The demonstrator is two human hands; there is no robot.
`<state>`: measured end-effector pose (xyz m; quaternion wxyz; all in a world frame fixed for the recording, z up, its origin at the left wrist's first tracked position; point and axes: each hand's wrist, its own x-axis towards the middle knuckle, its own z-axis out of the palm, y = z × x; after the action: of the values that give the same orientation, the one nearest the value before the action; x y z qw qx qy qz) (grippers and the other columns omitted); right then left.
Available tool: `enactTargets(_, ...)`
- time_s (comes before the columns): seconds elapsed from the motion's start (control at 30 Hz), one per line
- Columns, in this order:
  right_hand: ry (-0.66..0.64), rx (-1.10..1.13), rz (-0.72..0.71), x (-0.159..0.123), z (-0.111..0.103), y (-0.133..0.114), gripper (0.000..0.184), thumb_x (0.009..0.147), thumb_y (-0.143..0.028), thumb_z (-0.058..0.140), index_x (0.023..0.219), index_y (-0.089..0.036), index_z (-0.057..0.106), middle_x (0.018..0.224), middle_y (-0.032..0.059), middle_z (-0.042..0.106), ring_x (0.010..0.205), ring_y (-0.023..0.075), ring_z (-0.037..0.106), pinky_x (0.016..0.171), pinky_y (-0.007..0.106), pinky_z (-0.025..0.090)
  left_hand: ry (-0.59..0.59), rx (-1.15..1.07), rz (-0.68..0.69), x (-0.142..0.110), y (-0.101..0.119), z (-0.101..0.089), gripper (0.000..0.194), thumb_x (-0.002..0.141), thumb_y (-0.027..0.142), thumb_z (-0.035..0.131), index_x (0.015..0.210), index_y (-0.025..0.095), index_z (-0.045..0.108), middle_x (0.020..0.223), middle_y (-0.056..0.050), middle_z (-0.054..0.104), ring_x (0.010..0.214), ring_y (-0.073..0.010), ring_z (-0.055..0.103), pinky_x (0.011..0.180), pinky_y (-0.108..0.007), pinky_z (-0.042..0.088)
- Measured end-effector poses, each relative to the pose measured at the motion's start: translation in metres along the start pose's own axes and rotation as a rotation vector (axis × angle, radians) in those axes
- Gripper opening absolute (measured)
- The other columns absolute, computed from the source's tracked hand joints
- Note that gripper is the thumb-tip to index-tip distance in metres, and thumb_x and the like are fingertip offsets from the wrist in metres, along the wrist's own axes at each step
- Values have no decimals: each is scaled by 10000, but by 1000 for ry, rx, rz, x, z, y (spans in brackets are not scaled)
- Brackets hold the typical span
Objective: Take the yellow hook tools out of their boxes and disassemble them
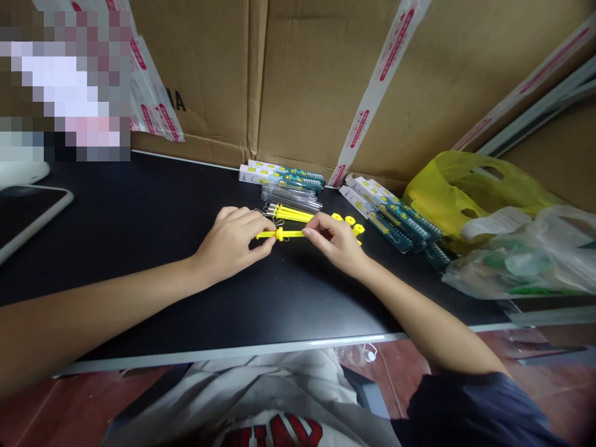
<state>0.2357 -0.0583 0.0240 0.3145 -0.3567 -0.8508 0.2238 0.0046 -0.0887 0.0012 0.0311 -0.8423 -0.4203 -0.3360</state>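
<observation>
A slim yellow plastic rod with a small collar near its middle lies level just above the matte black table, held at both ends. Just behind it lie a few more yellow rods with metal tips, side by side, and behind those some clear plastic tubes. To the right of the rods sit small yellow caps, round and ring-like. Flat printed boxes lie at the back of the table, and a second fan of boxes spreads to the right, next to a crumpled yellow bag and a clear bag. Taped cardboard walls the table in behind. A phone lies at the left edge. The left hand rests on the table, palm down, its fingers curled and pinched shut on the rod's left end. The right hand comes in from the right, wrist slightly raised, its fingers closed on the rod's right end. Both forearms are bare and stretch across the table's near edge.
</observation>
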Motion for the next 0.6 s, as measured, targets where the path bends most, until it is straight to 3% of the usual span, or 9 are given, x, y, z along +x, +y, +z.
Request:
enactTargets(0.33, -108, -30, -55, -7, 13, -6, 223, 917, -357, 503, 797, -172, 533, 634, -32, 503, 549, 84, 427, 539, 213, 337, -59, -55, 174, -4, 1, 8, 179, 941, 299, 470, 957, 179, 602, 858, -3, 662, 786, -145, 603, 724, -275, 403)
enactTargets(0.4, -121, -4, -47, -8, 12, -7, 198, 887, -373, 554, 884, -178, 519, 695, -30, 519, 564, 84, 436, 545, 213, 352, -62, -83, 186, -5, 0, 8, 187, 946, 291, 461, 972, 167, 598, 874, -11, 662, 788, -140, 606, 738, -260, 426)
enactTargets(0.5, -140, 38, -57, -8, 14, -7, 347, 808, -380, 659, 1040, -187, 486, 844, -3, 550, 620, 90, 470, 566, 217, 391, -64, -95, 203, -6, 0, 8, 192, 950, 287, 455, 997, 164, 595, 897, -17, 664, 799, -140, 614, 738, -251, 443)
enactTargets(0.6, -151, 72, -85, -8, 16, -7, 268, 827, -342, 639, 1010, -189, 517, 882, 15, 565, 654, 98, 494, 584, 224, 413, -77, -89, 220, -6, 1, 8, 195, 953, 287, 446, 985, 168, 596, 898, -19, 662, 808, -143, 618, 733, -249, 449)
